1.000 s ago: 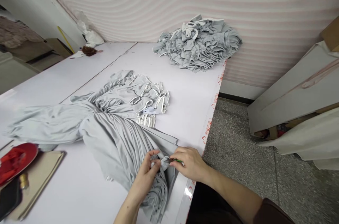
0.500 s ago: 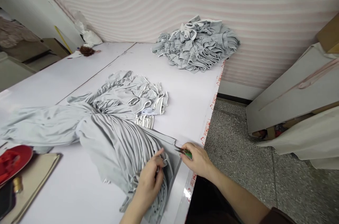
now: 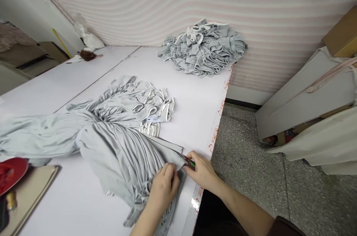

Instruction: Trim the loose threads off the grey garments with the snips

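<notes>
Near the table's right edge, my right hand is closed round small dark scissors with a bit of green on them. Their blades reach left over the edge of a flat piece of grey fabric. Just left of them my left hand pinches the fabric, with thumb and fingertips pressed together. Under and beside that hand lies a bunched stack of gathered grey garments, spread to the left across the table. White-trimmed openings show at the stack's far side.
The white table has taped edges. A heap of grey garments sits at its far end by the striped sheet. At the left are a red dish, a beige folded item and a brown tuft. A cabinet stands at the right.
My left hand has gone from a raised forefinger to a pinch on the fabric, nearer the scissors. The scissor blades now overlap the fabric edge. The camera view has shifted slightly.
</notes>
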The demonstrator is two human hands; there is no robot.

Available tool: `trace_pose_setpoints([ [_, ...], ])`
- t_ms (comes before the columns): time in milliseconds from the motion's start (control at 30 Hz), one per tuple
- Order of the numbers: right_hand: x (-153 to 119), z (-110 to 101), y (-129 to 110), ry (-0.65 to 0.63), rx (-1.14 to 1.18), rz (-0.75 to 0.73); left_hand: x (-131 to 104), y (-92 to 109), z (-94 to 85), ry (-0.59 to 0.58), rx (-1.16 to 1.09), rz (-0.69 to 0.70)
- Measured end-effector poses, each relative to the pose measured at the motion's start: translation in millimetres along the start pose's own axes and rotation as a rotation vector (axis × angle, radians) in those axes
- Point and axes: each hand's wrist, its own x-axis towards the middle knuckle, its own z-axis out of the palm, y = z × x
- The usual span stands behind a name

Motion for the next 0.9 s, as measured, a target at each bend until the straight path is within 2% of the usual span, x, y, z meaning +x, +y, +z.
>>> trace_pose_setpoints([
  [67,1.8,7.4,-3.9,-0.001,0.064,-0.044,-9.0,-1.7,-0.4,0.131,0.026,0.036],
  [233,-0.1,15.9,-8.6,0.002,0.099,-0.236,-27.5,-4.3,0.6,0.285,0.046,0.053],
  [500,-11.6,-4.9,-13.1,-0.159,0.112,-0.326,-31.8,-5.1,-2.2,0.449,0.021,0.081],
  [900,-9.7,-2.5,-11.0,-0.08,0.109,-0.339,-33.0,-5.5,-3.4,0.448,-0.068,0.081],
])
